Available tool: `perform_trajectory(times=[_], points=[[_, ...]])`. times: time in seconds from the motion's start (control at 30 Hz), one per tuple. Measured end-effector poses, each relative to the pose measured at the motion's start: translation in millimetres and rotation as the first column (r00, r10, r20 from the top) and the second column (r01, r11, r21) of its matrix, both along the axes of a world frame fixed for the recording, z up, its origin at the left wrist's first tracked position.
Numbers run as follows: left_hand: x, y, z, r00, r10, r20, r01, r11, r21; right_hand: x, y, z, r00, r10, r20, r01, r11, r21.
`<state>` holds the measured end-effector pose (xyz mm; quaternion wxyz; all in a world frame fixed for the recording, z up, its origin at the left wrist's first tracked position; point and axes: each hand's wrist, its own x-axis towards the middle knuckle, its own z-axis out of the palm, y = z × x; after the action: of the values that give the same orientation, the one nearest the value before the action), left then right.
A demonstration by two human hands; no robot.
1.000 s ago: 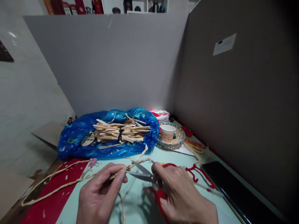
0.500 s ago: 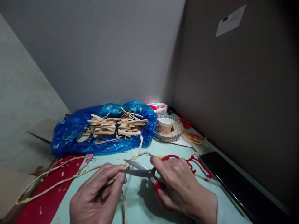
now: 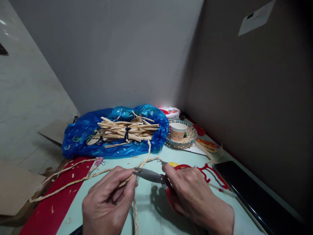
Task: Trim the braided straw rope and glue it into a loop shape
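The crumpled blue plastic bag bears a bundle of pale dried straw strips with a dark tie, and just right of it a round woven tray with a blue-stitched rim holds a white-and-orange paper cup. On the bag's near side, over the pale green tabletop with its red strip leftward, the left hand pinches a twisted straw cord, while the right hand grips red-handled steel scissors, tips at those fingertips. Print on the red-and-white packet, right of the bag, is too small to read.
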<state>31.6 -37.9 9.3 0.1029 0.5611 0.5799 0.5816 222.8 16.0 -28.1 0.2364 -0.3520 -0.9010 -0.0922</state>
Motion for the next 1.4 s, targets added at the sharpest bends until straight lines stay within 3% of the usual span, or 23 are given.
perform_trajectory(times=[0.13,0.7,0.8,0.87,0.93,0.97,1.03,1.07,1.1,1.13,1.17,1.2,1.33,1.4], points=[[-0.6,0.2,0.7,0.999,-0.006,-0.048,0.007,1.0,0.011,-0.3,0.1,-0.7,1.0,0.008,0.007,-0.008,1.0,-0.013],[0.8,0.5,0.0,0.999,-0.031,0.025,0.03,0.999,0.038,-2.6,-2.8,4.4,0.999,0.044,-0.003,-0.044,0.999,-0.007],[-0.6,1.0,-0.9,1.0,-0.019,-0.008,0.019,1.0,0.021,-1.6,-2.3,3.8,0.999,0.045,-0.013,-0.046,0.997,-0.068],[-2.4,1.7,-1.8,0.998,-0.05,-0.044,0.051,0.999,0.011,-2.2,-1.6,2.9,0.996,0.048,-0.075,-0.061,0.981,-0.184],[-4.8,2.4,-3.3,0.987,-0.114,-0.11,0.115,0.993,0.005,-5.2,-1.0,3.0,0.969,0.003,-0.246,-0.104,0.911,-0.399],[-5.9,2.8,-4.5,0.977,-0.147,-0.151,0.15,0.989,0.009,-7.4,-0.8,3.7,0.93,-0.05,-0.364,-0.166,0.828,-0.536],[-7.7,3.6,-7.6,0.95,-0.209,-0.23,0.22,0.975,0.024,-12.4,-0.5,6.5,0.789,-0.205,-0.58,-0.402,0.542,-0.738],[-8.2,4.0,-9.5,0.935,-0.242,-0.258,0.259,0.966,0.03,-14.5,-0.5,8.3,0.705,-0.281,-0.652,-0.544,0.376,-0.75],[-8.5,4.4,-11.5,0.918,-0.283,-0.278,0.301,0.953,0.025,-16.0,-0.4,10.2,0.626,-0.349,-0.697,-0.657,0.245,-0.713],[-8.4,4.7,-13.4,0.9,-0.325,-0.29,0.343,0.939,0.013,-16.8,-0.4,12.0,0.56,-0.405,-0.723,-0.737,0.156,-0.658],[-8.0,4.9,-15.1,0.883,-0.365,-0.295,0.379,0.925,-0.011,-16.9,-0.2,13.8,0.507,-0.456,-0.732,-0.778,0.123,-0.616],[-7.5,5.0,-16.4,0.868,-0.398,-0.296,0.405,0.913,-0.04,-16.4,-0.1,15.2,0.466,-0.5,-0.73,-0.791,0.134,-0.597],[-4.5,3.8,-18.3,0.836,-0.472,-0.281,0.463,0.881,-0.103,-12.3,2.0,17.1,0.355,-0.568,-0.743,-0.775,0.265,-0.573],[-2.9,2.6,-17.5,0.857,-0.473,-0.207,0.462,0.881,-0.1,-10.6,3.7,15.9,0.308,-0.56,-0.769,-0.791,0.298,-0.534]])
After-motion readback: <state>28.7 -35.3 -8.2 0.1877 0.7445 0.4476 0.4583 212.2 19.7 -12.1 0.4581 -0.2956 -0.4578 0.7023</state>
